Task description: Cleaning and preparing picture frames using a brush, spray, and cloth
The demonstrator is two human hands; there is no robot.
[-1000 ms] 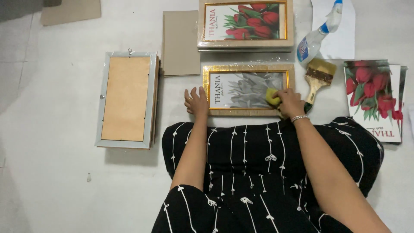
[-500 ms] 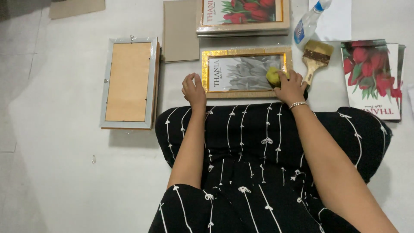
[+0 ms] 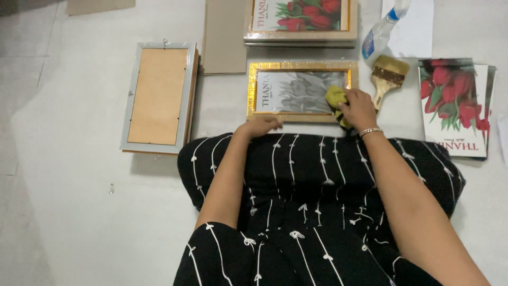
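A gold picture frame (image 3: pixel 301 66) with a grey flower print lies on the white floor in front of my lap. My right hand (image 3: pixel 360 108) is shut on a yellow cloth (image 3: pixel 335 97) and presses it onto the glass at the frame's right end. My left hand (image 3: pixel 260 126) rests on the frame's near edge at its left corner, fingers together and flat, holding nothing.
A silver frame (image 3: pixel 159 95) lies face down at the left. A grey backing board (image 3: pixel 225 37) and another gold frame with red tulips (image 3: pixel 299 18) lie beyond. A paintbrush (image 3: pixel 387 77), a spray bottle (image 3: pixel 378 34) and tulip prints (image 3: pixel 456 106) are at the right.
My right hand has slid the yellow cloth down toward the frame's near right corner. My left hand has drawn back a little toward my lap, along the frame's near edge.
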